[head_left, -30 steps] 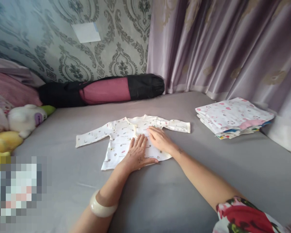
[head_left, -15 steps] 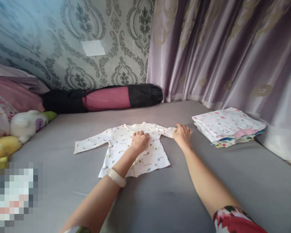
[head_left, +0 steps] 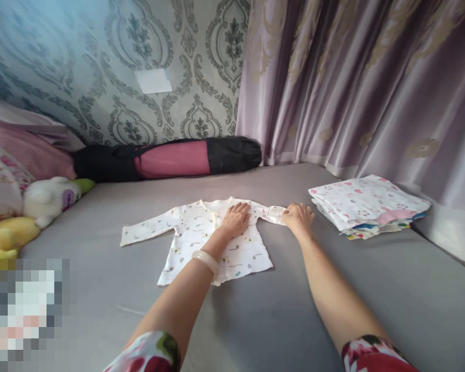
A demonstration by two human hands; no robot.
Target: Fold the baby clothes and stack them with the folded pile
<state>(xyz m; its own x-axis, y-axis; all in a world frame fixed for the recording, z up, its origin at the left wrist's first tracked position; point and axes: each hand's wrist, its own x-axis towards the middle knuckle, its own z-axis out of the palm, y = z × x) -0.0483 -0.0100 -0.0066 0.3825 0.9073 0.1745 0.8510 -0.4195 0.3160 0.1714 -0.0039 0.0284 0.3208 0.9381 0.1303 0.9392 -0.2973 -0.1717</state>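
A small white long-sleeved baby shirt (head_left: 194, 237) with a scattered print lies spread on the grey bed sheet (head_left: 279, 310), neckline away from me. My left hand (head_left: 235, 221) rests flat on its chest, right of the front opening, fingers stretched out. At the end of the right-hand sleeve, my right hand (head_left: 299, 219) has its fingers closed on the cuff, which they partly hide. The other sleeve lies straight out to the left, untouched. A pale bangle circles my left wrist.
A folded stack of printed cloths (head_left: 368, 204) lies to the right, by the purple curtain (head_left: 306, 88). Along the patterned wall rests a long black and pink bag (head_left: 174, 159). On the left are a white plush toy (head_left: 48, 199) and a yellow one (head_left: 11, 235).
My left hand has slid rightward over the shirt's chest, and its fingers have flattened out. My right hand has shifted slightly right at the cuff, the sleeve reaching a little further.
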